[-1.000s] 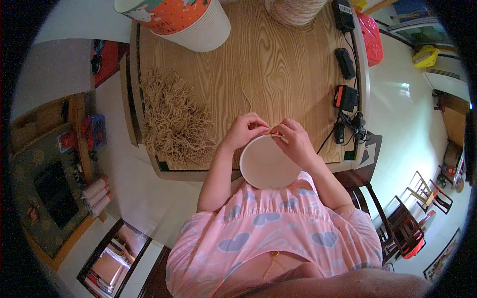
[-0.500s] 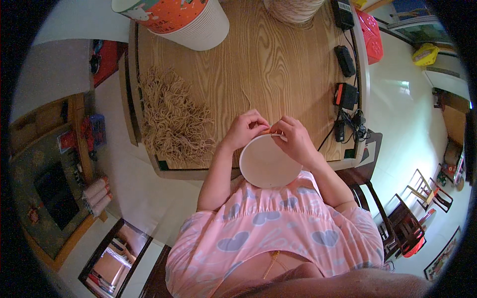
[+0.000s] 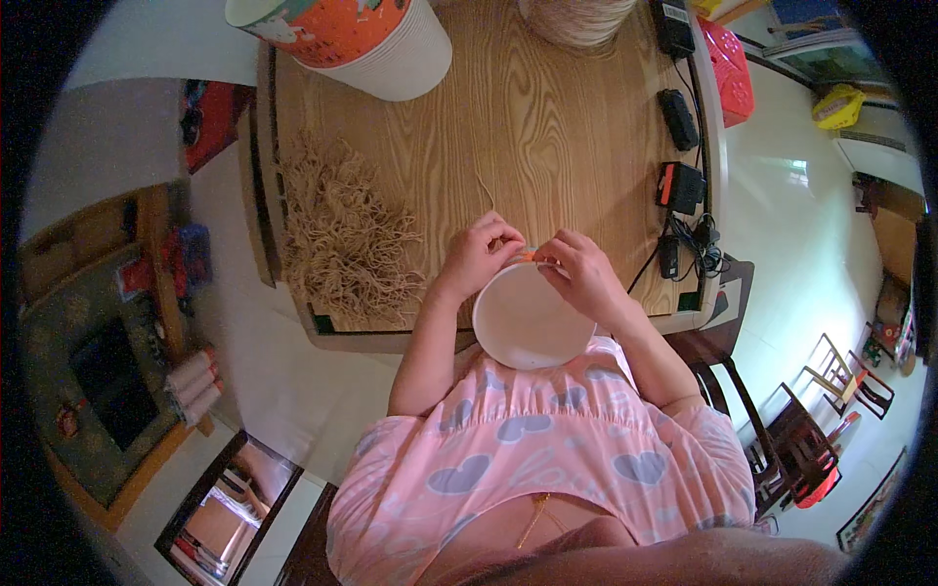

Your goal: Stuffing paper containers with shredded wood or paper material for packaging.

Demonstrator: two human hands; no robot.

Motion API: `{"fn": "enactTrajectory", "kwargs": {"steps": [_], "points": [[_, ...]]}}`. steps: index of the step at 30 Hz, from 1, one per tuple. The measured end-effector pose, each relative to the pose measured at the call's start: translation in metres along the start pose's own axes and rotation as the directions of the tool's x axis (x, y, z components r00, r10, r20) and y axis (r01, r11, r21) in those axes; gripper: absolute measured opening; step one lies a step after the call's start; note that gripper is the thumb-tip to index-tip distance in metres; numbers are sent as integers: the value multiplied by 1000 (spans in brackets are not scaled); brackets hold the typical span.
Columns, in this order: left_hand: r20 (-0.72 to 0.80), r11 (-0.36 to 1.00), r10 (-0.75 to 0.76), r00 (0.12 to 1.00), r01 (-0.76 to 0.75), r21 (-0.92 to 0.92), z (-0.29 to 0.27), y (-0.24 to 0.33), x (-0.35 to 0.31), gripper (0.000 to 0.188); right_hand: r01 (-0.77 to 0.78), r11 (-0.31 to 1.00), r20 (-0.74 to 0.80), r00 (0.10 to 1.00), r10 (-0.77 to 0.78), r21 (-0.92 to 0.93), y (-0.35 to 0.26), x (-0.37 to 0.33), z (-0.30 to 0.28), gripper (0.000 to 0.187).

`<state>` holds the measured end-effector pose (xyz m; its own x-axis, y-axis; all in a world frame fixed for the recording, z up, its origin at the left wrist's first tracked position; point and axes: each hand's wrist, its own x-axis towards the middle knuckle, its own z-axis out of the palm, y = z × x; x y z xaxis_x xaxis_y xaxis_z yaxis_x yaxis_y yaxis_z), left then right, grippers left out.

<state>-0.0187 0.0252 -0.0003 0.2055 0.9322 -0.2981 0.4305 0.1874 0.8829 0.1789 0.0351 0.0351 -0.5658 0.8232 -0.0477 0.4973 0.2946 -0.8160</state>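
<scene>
A paper bucket (image 3: 528, 327), white inside, tilts its open mouth toward me at the table's near edge, against my front. My right hand (image 3: 583, 273) is closed on its far rim, thumb inside and fingers over the outside. Beside it my left hand (image 3: 481, 259) is closed in a pinch at the same rim, close to a bit of the bucket's orange outside. From behind the left hand a thin tan cord (image 3: 486, 190) runs out onto the table; its other end is hidden by the fingers. A heap of cut tan cords (image 3: 347, 239) lies left of my left forearm.
A stack of nested paper buckets (image 3: 391, 59) with an orange print stands at the far left. At the far edge sits a large spool of cord (image 3: 578, 18). Black adapters (image 3: 679, 188) and tangled cables (image 3: 702, 244) line the table's right side. A red plastic stool (image 3: 728, 73) stands beyond.
Both hands stay at the bucket's rim with only small finger movements. The bucket has shifted very slightly.
</scene>
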Motion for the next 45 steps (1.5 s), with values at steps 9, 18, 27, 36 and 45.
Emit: {"fn": "enactTrajectory", "kwargs": {"steps": [9, 18, 27, 36, 45], "points": [[-601, 954, 224, 767, -48, 294, -6, -1, -41, 49, -400, 890, -170, 882, 439, 218, 3, -22, -14, 25], [-522, 966, -237, 819, 256, -37, 31, -46, -136, 55, -425, 826, 83, 901, 426, 371, 14, -73, 10, 12], [-480, 885, -371, 795, 459, 76, 30, -5, -162, 47, -135, 991, -232, 964, 129, -12, 76, 71, 70, 19], [-573, 955, -145, 807, 266, 133, 14, -43, -145, 27, -276, 952, -148, 944, 294, 132, 63, 79, 42, 13], [-270, 841, 137, 953, 32, 541, -24, 32, -39, 6, 213, 854, -148, 976, -161, 475, -163, -35, -107, 7]]}}
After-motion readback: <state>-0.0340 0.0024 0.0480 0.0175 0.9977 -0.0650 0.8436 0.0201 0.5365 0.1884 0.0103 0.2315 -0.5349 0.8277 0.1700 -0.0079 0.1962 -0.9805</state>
